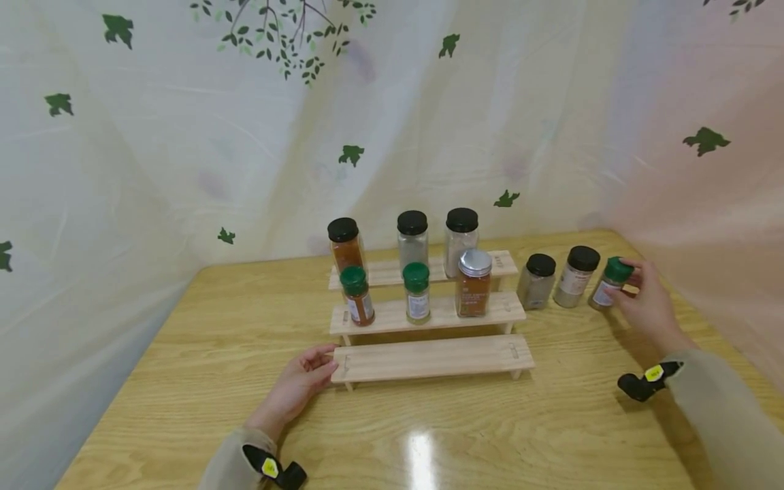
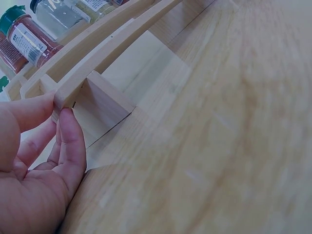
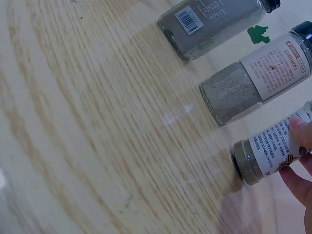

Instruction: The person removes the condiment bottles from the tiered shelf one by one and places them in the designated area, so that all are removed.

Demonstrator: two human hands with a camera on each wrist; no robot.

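Note:
My left hand (image 1: 300, 381) pinches the left end of the lowest step of a three-tier wooden spice rack (image 1: 429, 358); in the left wrist view thumb and fingers (image 2: 72, 141) meet at its corner. On the far right my right hand (image 1: 652, 306) holds a green-capped spice jar (image 1: 605, 291) between thumb and fingers. This jar has a white label and tilts slightly, its base close to the table in the right wrist view. Beside it stand a black-capped jar with a pale label (image 3: 275, 66) and a black-capped jar of greyish powder (image 1: 537, 282).
On the rack's top step stand three black-capped jars, one of them orange (image 1: 346, 248). The middle step bears two green-capped jars, one of them red-brown (image 1: 358, 296), and a silver-capped jar (image 1: 474, 286). Leaf-patterned cloth (image 1: 275, 170) hangs behind the wooden table (image 1: 202, 340).

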